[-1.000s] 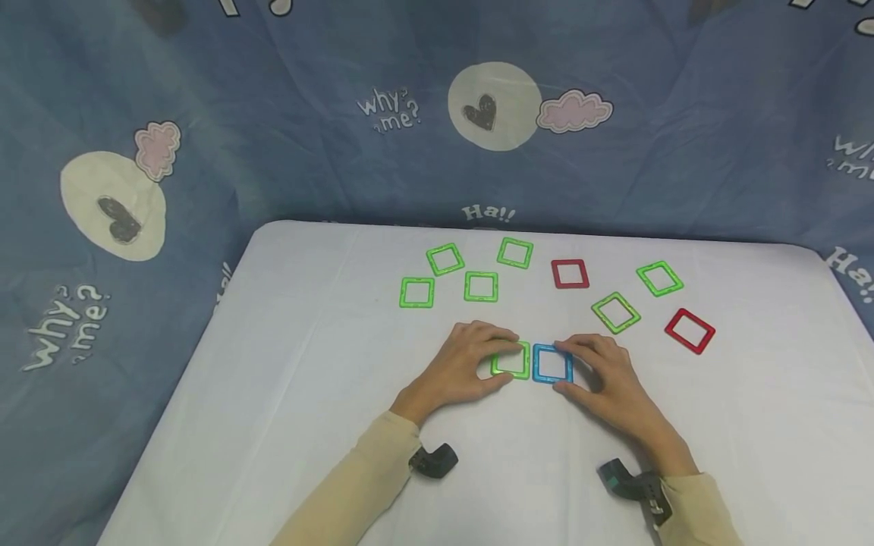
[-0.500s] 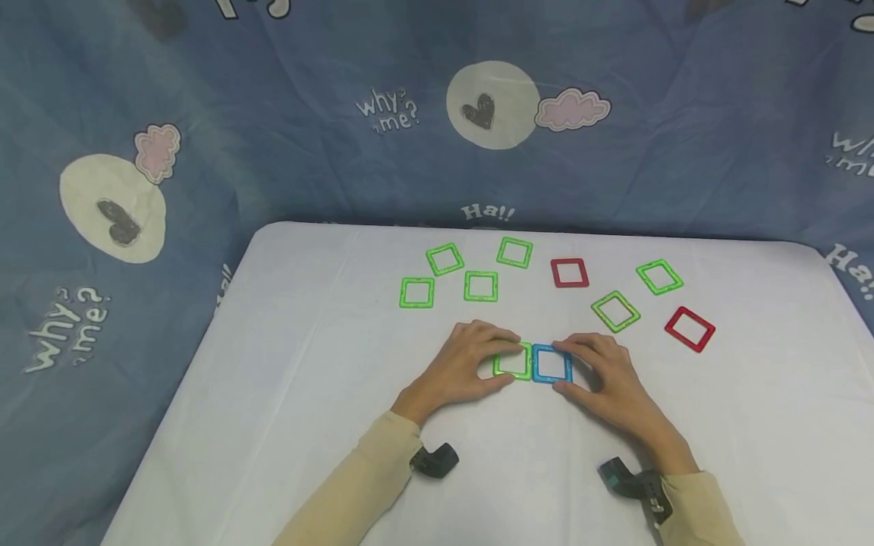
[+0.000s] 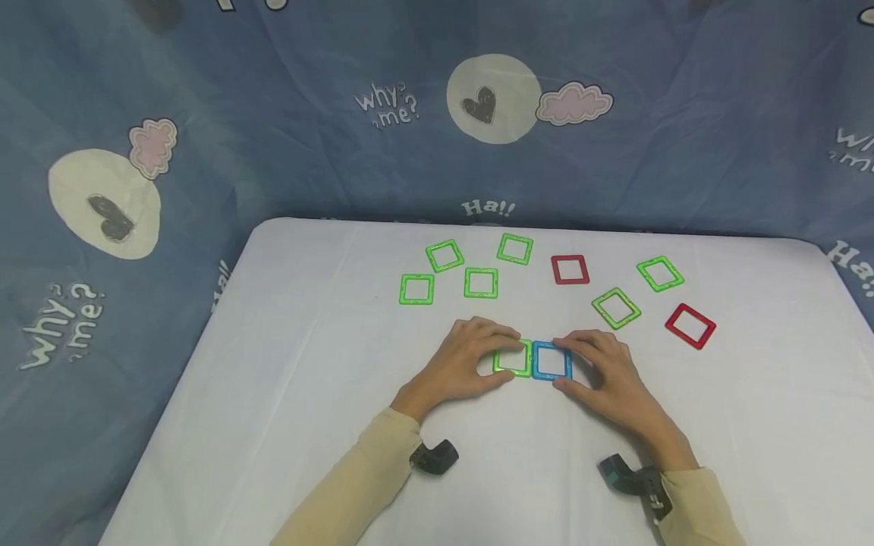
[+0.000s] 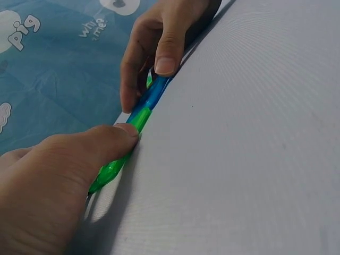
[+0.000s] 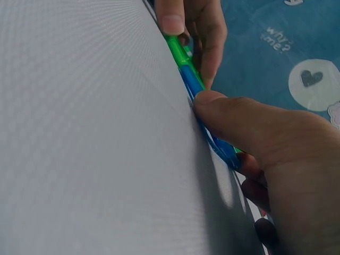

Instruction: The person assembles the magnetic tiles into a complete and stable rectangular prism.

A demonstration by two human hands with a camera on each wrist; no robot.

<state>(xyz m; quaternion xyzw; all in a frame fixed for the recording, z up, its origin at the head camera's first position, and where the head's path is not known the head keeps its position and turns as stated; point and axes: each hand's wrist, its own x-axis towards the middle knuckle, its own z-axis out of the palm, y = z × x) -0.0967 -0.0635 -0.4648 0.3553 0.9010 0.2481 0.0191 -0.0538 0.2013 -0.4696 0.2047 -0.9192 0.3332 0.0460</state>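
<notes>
In the head view my left hand (image 3: 467, 360) pinches a green square magnetic tile frame (image 3: 527, 359) between thumb and fingers at its near and far edges. My right hand (image 3: 611, 375) grips a blue square tile frame (image 3: 551, 377) the same way. The two frames lie edge to edge, side by side over the white table. Seen from the left wrist, the green frame (image 4: 109, 172) meets the end of the blue frame (image 4: 154, 94) in one line. From the right wrist, the blue frame (image 5: 191, 79) sits under my thumb, with the green frame (image 5: 178, 50) beyond it.
Behind the hands lie several loose green frames (image 3: 481, 296), a red frame (image 3: 570, 281) and another red frame (image 3: 690, 326) at the right. The white table (image 3: 307, 318) ends at a blue printed cloth (image 3: 328, 167). A dark wrist device (image 3: 437, 458) is on each wrist.
The small gap between the green and blue frames has closed; my left hand moved slightly right with the green one. In the last half second the hands hold still.
</notes>
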